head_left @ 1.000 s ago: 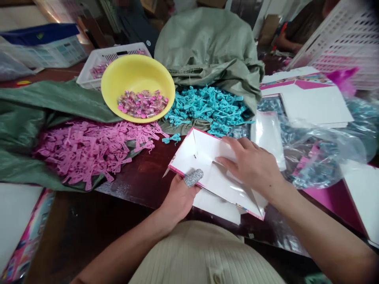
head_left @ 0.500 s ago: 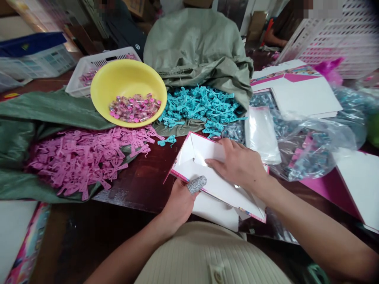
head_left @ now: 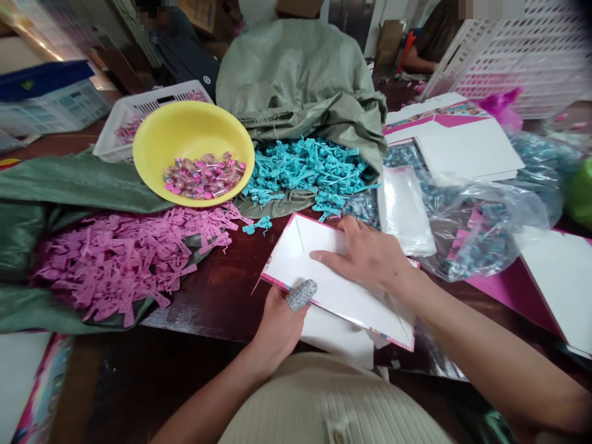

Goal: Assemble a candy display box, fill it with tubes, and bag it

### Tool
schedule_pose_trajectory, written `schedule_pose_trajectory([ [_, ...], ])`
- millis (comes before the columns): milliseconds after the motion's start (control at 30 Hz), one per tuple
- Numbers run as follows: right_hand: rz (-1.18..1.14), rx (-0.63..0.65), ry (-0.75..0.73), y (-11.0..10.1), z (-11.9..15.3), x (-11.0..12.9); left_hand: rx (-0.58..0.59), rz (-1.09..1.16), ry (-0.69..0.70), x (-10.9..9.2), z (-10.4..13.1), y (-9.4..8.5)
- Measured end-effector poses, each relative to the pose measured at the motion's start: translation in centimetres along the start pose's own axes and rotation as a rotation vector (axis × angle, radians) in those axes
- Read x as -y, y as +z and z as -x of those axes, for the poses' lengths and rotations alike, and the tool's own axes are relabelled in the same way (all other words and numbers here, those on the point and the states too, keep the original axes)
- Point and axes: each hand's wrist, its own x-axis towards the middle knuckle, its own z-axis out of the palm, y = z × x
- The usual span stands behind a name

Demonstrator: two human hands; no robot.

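Note:
Between my hands, an open cardboard box (head_left: 342,269), white inside with a pink printed outside, tilts over the table edge. My left hand (head_left: 283,317) grips its near wall, with the thumb, in a speckled grey cover (head_left: 302,295), over the rim and the fingers hidden underneath. My right hand (head_left: 365,253) is closed over the far wall, its thumb inside against the white panel and its fingers partly hidden behind the wall. Under the box lies a white flap or sheet (head_left: 337,336).
Pink plastic pieces (head_left: 120,259) spill from a green sack at left; turquoise ones (head_left: 305,166) from another ahead. A yellow basin (head_left: 194,123) holds small pink-capped containers. Clear bags (head_left: 407,209) and flat boxes (head_left: 467,148) lie at right. Two people are across the table.
The raised flap with a curved notch inside the box now lies flat. My right thumb has moved slightly left along the panel. The whole view has shifted a little.

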Motion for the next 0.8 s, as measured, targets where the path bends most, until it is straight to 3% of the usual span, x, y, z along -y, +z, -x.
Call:
schedule_pose_trajectory([
  [67,-0.125,0.092,-0.058,-0.9,-0.1,-1.2,-0.004,0.035,0.014,-0.2,-0.3,-0.4],
  [167,-0.331,0.252,-0.290,-2.7,0.1,-4.0,-0.047,0.081,0.039,-0.7,-0.9,-0.8],
  [267,-0.367,0.323,-0.437,-3.7,0.9,-6.5,-0.067,0.084,0.060,-1.3,-1.3,-0.8],
  [400,-0.337,0.273,-0.358,-3.2,2.3,-7.8,-0.066,0.027,0.050,-1.5,-1.4,0.0],
  [600,-0.244,0.201,-0.209,-2.2,2.8,-7.4,0.003,-0.046,0.043,-1.4,-1.1,1.5],
  [800,-0.261,0.187,-0.239,-1.2,2.5,-7.8,-0.093,-0.015,0.049,-1.5,-1.1,1.6],
])
